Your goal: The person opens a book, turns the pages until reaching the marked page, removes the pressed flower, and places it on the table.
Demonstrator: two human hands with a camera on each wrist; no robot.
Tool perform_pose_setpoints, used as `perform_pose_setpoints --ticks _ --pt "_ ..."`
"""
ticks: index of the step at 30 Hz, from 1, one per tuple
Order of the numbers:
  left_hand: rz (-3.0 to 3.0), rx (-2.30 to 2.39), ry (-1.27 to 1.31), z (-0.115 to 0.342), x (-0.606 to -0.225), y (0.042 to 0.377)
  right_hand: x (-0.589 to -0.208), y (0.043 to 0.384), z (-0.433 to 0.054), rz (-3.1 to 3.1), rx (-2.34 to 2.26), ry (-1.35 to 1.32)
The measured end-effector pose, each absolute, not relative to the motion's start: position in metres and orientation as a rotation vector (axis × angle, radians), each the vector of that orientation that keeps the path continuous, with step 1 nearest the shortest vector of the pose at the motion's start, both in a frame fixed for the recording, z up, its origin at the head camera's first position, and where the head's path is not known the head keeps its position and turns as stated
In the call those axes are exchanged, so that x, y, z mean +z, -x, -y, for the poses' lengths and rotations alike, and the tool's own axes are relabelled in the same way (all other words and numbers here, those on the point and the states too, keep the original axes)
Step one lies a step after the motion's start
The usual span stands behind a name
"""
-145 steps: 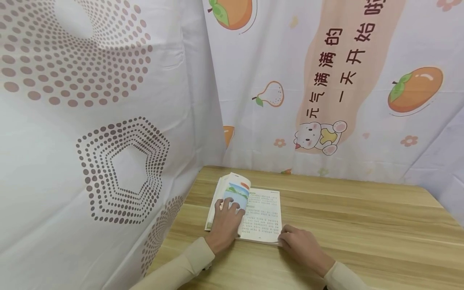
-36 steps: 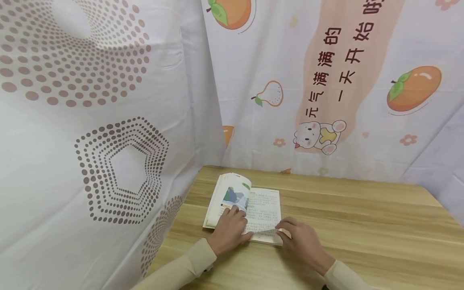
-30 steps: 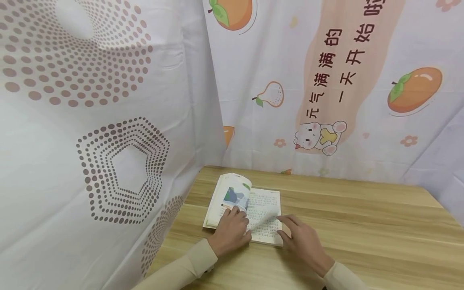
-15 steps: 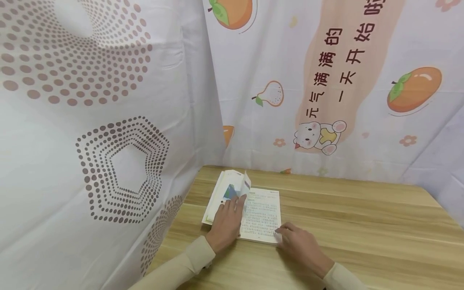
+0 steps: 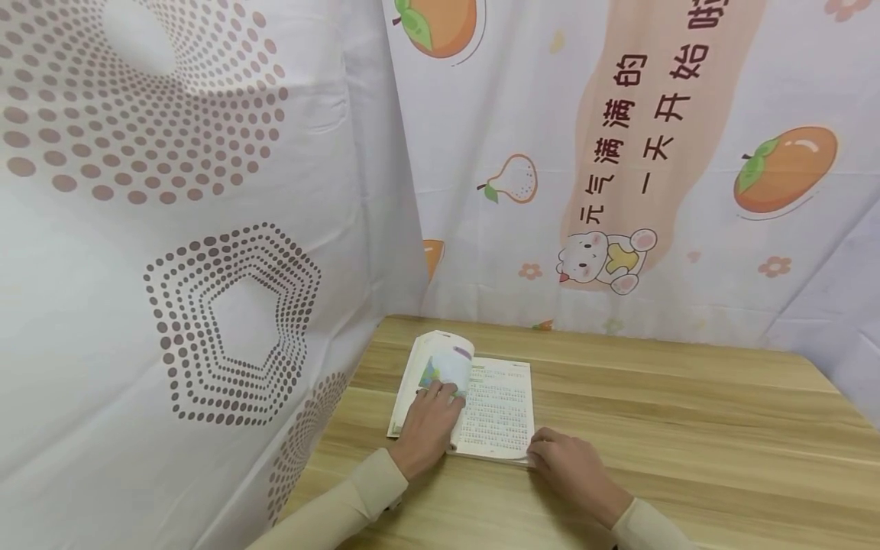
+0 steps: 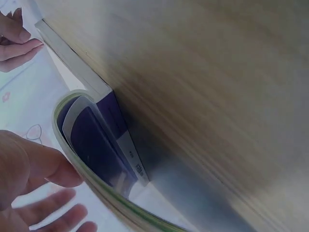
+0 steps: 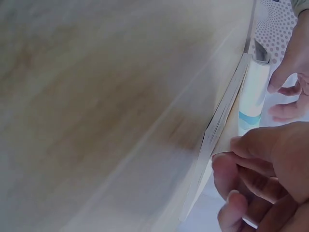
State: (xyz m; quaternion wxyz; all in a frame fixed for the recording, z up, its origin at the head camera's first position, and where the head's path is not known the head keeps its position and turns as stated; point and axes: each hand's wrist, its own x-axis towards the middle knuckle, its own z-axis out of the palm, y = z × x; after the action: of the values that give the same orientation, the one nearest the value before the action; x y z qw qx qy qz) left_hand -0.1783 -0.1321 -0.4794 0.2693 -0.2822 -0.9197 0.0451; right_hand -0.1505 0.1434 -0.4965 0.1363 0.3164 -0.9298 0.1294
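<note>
An open book [image 5: 496, 409] lies on the wooden table, its left pages bulging up in a curve and its right page printed with rows of small text. On the illustrated left page [image 5: 450, 367] rests my left hand [image 5: 428, 429], fingers spread and slightly bent. At the lower right corner, my right hand [image 5: 574, 467] pinches a page. The right wrist view shows that page corner, slightly lifted, between thumb and forefinger of the right hand [image 7: 270, 169]. From the left wrist, the purple cover [image 6: 94, 140] shows beneath the curled pages, with the left thumb [image 6: 53, 166] against their outer side.
The wooden table [image 5: 653, 412] extends to the right of the book. A white curtain with dot patterns [image 5: 234, 321] hangs close on the left. Behind the table hangs another curtain [image 5: 467, 252] printed with fruit and lettering.
A page lifted from the right has been turned over to the left, showing a different picture. My left hand moved up to receive it, then settled on it. The right hand returned to the corner.
</note>
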Motion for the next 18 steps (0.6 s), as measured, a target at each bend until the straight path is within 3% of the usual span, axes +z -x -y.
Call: perform_pose_setpoints --ticks 18 --pt "2.438 0.144 0.956 0.127 -0.491 0.178 -0.495 0.153 -0.143 2.585 0.391 -0.953"
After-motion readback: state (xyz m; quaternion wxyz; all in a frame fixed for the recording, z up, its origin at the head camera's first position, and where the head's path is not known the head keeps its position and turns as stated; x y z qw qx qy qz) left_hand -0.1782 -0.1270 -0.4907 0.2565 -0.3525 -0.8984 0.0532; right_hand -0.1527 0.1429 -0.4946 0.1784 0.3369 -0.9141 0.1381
